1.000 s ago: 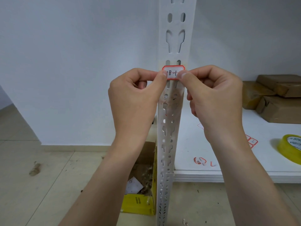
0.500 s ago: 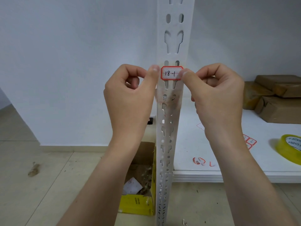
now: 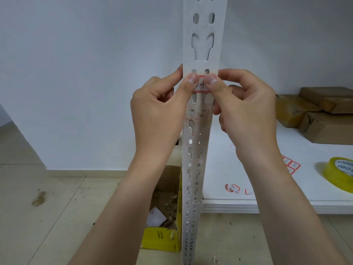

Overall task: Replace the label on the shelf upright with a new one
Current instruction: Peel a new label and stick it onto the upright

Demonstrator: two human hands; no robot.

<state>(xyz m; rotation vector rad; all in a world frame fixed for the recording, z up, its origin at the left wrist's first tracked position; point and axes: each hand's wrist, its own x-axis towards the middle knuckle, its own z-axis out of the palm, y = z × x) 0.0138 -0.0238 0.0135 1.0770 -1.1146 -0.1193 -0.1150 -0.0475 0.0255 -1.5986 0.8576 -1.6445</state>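
A white slotted shelf upright [image 3: 202, 44] runs top to bottom through the middle of the view. A red-bordered white label [image 3: 200, 86] with handwritten digits lies flat across its front, at the height of my hands. My left hand [image 3: 158, 115] and my right hand [image 3: 246, 115] each press a thumb on the label, one thumb on each half. My left index finger reaches behind the upright's left edge, and my right fingers curl behind its right edge. Most of the writing is hidden under the thumbs.
A white shelf board [image 3: 267, 199] extends right of the upright, carrying a sheet of red-bordered labels [image 3: 291, 165], a torn label scrap [image 3: 232, 188], a yellow tape roll [image 3: 338, 175] and brown parcels [image 3: 324, 115]. An open yellow cardboard box [image 3: 162, 240] of scraps stands on the tiled floor.
My thumbs have moved from the label's side edges onto its face, so they now cover most of it. The label stays at the same spot on the upright.
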